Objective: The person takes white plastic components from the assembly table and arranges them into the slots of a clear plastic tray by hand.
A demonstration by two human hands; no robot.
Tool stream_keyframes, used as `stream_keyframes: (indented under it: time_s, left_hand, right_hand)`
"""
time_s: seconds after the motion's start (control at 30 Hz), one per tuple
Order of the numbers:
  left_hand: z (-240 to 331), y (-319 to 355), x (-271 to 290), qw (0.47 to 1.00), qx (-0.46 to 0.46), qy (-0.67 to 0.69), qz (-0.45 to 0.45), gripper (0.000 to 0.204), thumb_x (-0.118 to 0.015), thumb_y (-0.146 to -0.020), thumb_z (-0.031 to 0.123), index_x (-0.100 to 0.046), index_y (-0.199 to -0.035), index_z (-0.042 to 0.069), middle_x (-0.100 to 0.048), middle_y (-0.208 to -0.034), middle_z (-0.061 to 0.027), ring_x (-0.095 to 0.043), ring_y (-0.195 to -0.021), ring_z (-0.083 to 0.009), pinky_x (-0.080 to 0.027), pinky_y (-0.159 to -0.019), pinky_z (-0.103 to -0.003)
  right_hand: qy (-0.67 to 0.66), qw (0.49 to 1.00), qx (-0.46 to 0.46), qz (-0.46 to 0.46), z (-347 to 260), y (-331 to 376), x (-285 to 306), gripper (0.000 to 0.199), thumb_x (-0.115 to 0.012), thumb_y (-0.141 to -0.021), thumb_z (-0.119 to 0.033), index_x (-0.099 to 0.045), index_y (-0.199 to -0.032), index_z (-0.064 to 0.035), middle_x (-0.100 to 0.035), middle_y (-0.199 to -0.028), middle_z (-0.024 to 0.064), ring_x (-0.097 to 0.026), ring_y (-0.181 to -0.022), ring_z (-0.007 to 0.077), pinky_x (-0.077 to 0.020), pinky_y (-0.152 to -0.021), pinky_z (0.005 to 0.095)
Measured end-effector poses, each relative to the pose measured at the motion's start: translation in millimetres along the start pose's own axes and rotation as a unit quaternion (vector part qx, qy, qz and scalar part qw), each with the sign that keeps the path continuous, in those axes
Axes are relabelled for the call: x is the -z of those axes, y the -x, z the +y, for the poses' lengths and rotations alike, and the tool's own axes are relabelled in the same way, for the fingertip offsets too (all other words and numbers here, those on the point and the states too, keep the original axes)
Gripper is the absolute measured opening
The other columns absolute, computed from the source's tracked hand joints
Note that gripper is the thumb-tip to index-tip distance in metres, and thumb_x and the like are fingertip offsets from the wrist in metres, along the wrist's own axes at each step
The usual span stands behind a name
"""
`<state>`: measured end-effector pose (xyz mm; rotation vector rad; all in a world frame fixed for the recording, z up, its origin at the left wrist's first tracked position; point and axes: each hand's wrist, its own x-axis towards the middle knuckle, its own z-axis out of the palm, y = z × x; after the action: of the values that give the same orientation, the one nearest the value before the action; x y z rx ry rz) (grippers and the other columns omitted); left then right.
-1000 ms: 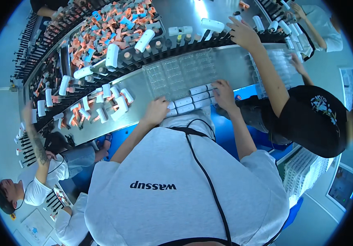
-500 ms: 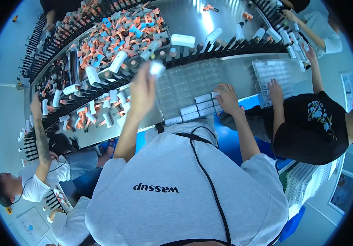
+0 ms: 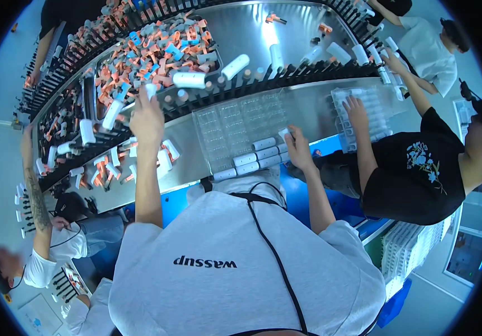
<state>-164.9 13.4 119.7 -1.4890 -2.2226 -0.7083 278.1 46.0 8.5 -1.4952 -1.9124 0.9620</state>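
Note:
My left hand (image 3: 147, 116) is stretched out to the black rack at the upper left. Its fingers close round a white cylindrical plastic casing (image 3: 150, 91) there. At the near side of the bench my right hand (image 3: 298, 150) pinches a white casing end (image 3: 283, 133) between thumb and fingers, just above a clear plastic blister tray (image 3: 213, 131). White casings (image 3: 246, 159) lie in staggered rows in the tray's near right part. The tray's far cells show only clear plastic. My right fingers partly hide the row ends.
Behind the rack (image 3: 241, 84) stands a metal bin of orange, grey and blue clips (image 3: 162, 53). Orange-and-white parts (image 3: 106, 168) lie on the bench at left. On the right, a co-worker's hand (image 3: 356, 109) rests on another filled tray (image 3: 372, 112). More people work around the bench.
My left hand has moved left and away from me, to a casing on the rack. My right hand has lifted slightly off the tray's casings and now pinches one. The whole view has shifted.

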Motion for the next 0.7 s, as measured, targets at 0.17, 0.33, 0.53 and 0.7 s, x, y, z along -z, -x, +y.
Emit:
stream_keyframes:
  time_s: [0.17,0.33,0.53,0.7]
  left_hand:
    - [-29,-1,24,0.992,0.057,0.032,-0.104,0.063,-0.060,-0.101,0.026,-0.037,-0.155,0.005,-0.061,-0.129,-0.0283,-0.067,-0.106,-0.0481,-0.055,-0.083,-0.057]
    - [-15,33,23,0.986,-0.007,0.047,0.158,0.069,-0.072,-0.086,0.009,-0.045,-0.148,-0.003,-0.047,-0.143,-0.0258,-0.035,-0.141,-0.0467,-0.026,-0.118,-0.058]
    - [80,113,6,0.934,-0.050,0.296,-0.195,0.032,-0.069,-0.086,0.014,-0.068,-0.117,0.005,-0.068,-0.120,-0.0189,-0.063,-0.112,-0.0390,-0.050,-0.099,-0.051]
    - [146,154,-75,0.836,-0.315,0.298,-0.337,0.029,-0.068,-0.089,0.024,-0.071,-0.114,0.009,-0.068,-0.107,-0.0126,-0.063,-0.107,-0.0330,-0.055,-0.088,-0.046]
  right_hand:
    - [-0.044,0.999,0.019,0.013,0,-13,-20,0.041,-0.058,-0.106,-0.024,-0.054,-0.137,0.0026,-0.073,-0.104,0.0221,-0.073,-0.089,0.0291,-0.0556,-0.078,0.0400]
    - [-0.309,0.946,-0.094,-0.011,4,-22,-26,0.040,-0.050,-0.111,-0.030,-0.057,-0.132,0.0030,-0.072,-0.105,0.0127,-0.071,-0.086,0.0181,-0.0588,-0.072,0.0328]
    - [-0.424,0.874,-0.233,0.039,4,-28,-29,0.040,-0.050,-0.110,-0.032,-0.060,-0.129,0.0019,-0.071,-0.104,0.0096,-0.068,-0.082,0.0153,-0.0588,-0.070,0.0324]
    - [-0.398,0.890,-0.216,0.060,33,-55,-28,0.037,-0.050,-0.110,-0.031,-0.067,-0.118,0.0011,-0.073,-0.096,0.0083,-0.068,-0.077,0.0138,-0.0559,-0.069,0.0289]
